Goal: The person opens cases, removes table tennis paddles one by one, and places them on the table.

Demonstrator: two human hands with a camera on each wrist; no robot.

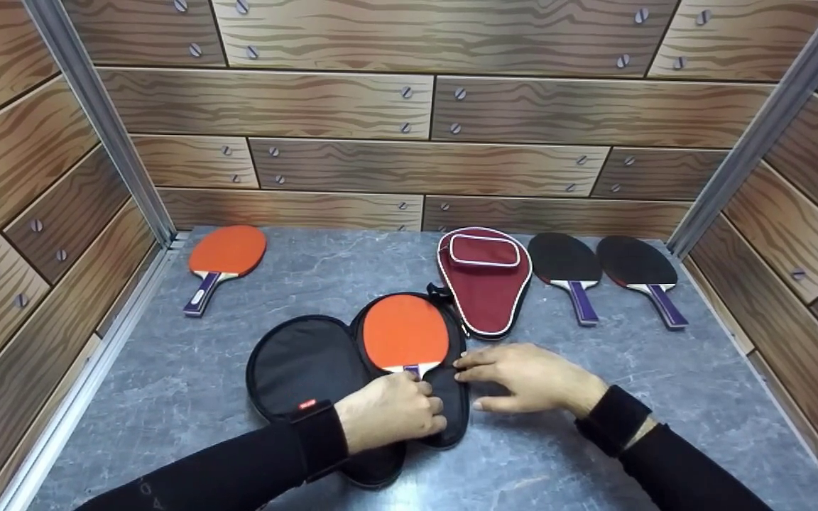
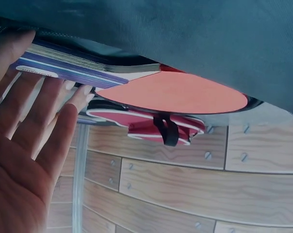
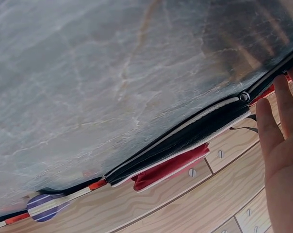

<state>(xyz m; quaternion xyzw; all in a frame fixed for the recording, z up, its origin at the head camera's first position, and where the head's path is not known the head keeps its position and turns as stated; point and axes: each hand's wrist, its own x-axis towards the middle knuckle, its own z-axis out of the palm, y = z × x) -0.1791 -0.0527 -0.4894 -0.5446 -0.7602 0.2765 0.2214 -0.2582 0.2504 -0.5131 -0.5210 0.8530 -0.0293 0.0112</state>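
Note:
An opened black paddle case [image 1: 302,365] lies unfolded on the table. On its right half rests an orange-faced table tennis paddle [image 1: 405,332], its blade toward the back wall. My left hand [image 1: 393,411] is over the purple handle [image 2: 73,72], holding it between thumb and fingers; from above, the hand covers most of the handle. My right hand [image 1: 522,380] is spread palm down, its fingertips at the case's right edge. In the right wrist view, the fingers [image 3: 270,124] are nearly straight and hold nothing.
Just behind the case lies a dark red paddle case [image 1: 487,291] with white piping. To its right are a black-faced paddle [image 1: 565,259] and another black-faced paddle [image 1: 636,262]. Another orange paddle [image 1: 228,252] lies at back left. Wood-patterned walls [image 1: 352,106] enclose the table.

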